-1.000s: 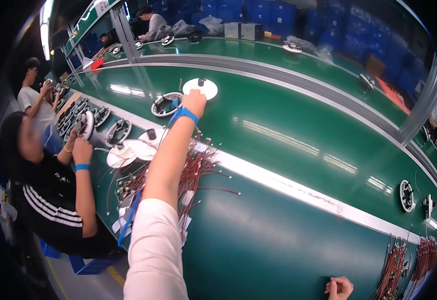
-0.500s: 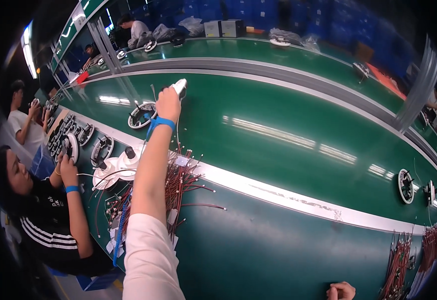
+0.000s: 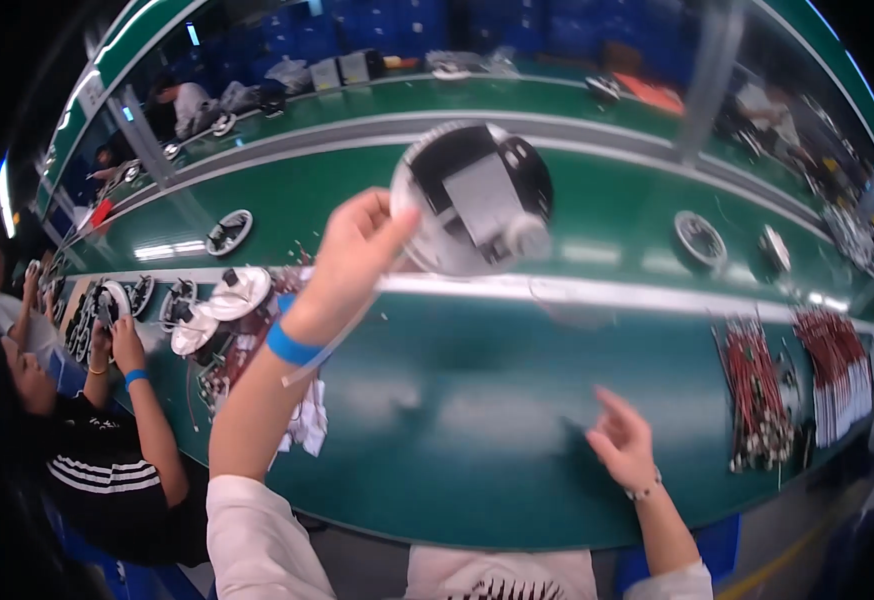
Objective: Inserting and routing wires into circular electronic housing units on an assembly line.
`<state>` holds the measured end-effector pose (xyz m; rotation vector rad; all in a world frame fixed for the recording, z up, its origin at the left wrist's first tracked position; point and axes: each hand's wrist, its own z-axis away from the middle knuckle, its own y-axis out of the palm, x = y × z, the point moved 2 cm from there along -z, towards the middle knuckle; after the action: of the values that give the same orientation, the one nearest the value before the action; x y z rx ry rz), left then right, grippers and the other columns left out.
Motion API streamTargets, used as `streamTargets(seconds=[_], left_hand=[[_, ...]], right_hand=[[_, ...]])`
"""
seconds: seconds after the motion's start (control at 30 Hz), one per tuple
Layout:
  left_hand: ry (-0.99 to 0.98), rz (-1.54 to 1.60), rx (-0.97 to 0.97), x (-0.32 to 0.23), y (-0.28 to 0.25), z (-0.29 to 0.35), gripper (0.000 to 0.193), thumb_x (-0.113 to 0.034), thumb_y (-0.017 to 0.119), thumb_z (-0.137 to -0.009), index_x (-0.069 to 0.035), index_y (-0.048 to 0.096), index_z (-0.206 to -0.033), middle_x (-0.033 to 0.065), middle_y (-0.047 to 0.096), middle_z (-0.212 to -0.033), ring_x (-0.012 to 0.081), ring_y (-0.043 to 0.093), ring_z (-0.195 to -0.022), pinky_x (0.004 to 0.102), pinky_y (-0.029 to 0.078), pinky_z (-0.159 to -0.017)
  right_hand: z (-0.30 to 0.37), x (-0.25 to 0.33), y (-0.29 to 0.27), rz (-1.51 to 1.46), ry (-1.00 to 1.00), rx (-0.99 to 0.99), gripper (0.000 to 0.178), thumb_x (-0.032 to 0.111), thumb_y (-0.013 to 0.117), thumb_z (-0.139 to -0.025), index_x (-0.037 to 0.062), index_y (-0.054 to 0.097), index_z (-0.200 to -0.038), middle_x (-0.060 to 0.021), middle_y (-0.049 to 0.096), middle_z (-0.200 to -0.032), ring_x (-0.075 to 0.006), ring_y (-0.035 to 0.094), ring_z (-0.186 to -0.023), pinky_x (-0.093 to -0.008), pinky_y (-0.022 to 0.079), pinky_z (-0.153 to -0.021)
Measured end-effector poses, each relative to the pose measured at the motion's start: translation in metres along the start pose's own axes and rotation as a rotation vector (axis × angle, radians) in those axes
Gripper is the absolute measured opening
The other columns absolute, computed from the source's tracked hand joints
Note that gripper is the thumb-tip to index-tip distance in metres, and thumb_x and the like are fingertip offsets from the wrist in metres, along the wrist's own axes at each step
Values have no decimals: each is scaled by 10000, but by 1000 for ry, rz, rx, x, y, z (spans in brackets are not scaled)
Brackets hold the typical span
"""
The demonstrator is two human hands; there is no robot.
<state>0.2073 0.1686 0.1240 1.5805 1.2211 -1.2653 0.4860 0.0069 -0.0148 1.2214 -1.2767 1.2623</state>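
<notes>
My left hand (image 3: pixel 352 250) is closed on the rim of a round white device housing (image 3: pixel 437 238), raised above the bench edge. Its visible face has a black inner part, a pale rectangular label and a small round white knob-like piece. A blue band circles my left wrist, and a thin pale cord hangs beside it. Over the green bench (image 3: pixel 477 430), my right hand (image 3: pixel 625 440) has its index finger stretched out and its thumb apart, with nothing in it. A beaded bracelet is on that wrist.
Beyond the bench runs a green conveyor (image 3: pixel 307 215) carrying white ring-shaped housings (image 3: pixel 699 240). Bundles of dark red wires (image 3: pixel 757 380) lie at right. White round parts (image 3: pixel 240 292) and more wires lie at left, beside a co-worker in black (image 3: pixel 107 450) holding a part.
My left hand, stretched out over the conveyor before, has come back nearer with the white housing. The right hand has risen from the lower edge and extended its fingers. The view has shifted.
</notes>
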Motion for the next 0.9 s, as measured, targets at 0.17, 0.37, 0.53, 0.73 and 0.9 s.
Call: streamTargets(seconds=[0.17, 0.37, 0.53, 0.73, 0.9], left_hand=[[-338, 349, 114, 54, 81, 111, 188, -122, 511, -847, 13, 465, -971, 82, 579, -877, 128, 591, -753, 287, 529, -635], [-436, 487, 116, 103, 114, 165, 198, -115, 491, -854, 30, 446, -981, 103, 585, -897, 147, 604, -774, 285, 548, -625], [-500, 447, 146, 108, 119, 173, 297, -112, 492, -849, 64, 422, -1077, 129, 585, -946, 162, 607, -791, 288, 548, -615], [-519, 294, 258, 101, 122, 167, 321, -119, 517, -836, 57, 456, -1098, 115, 583, -932, 161, 601, -783, 264, 541, -590], [-504, 225, 319, 94, 130, 161, 328, -133, 537, -824, 42, 468, -1093, 86, 595, -909, 132, 599, -748, 250, 534, -554]], right_hand=[[17, 29, 25, -152, -212, -136, 876, -24, 679, -642, 61, 162, -1344, 51, 356, -613, -28, 335, -519, -142, 322, -497], [48, 38, 1, 361, -658, -79, 360, 2, 710, -607, 51, 624, -953, 4, 472, -535, -55, 419, -452, -176, 330, -431], [65, 66, 5, 571, -630, -71, 221, 42, 705, -619, 57, 644, -831, -32, 515, -552, -117, 469, -447, -237, 370, -417], [55, 67, 27, 936, -533, 203, 332, 57, 589, -671, 7, 542, -996, -97, 581, -678, -264, 575, -576, -339, 447, -477], [45, 60, 36, 1141, -480, 381, 176, 104, 607, -686, 39, 570, -846, -98, 571, -682, -282, 564, -597, -362, 440, -503]])
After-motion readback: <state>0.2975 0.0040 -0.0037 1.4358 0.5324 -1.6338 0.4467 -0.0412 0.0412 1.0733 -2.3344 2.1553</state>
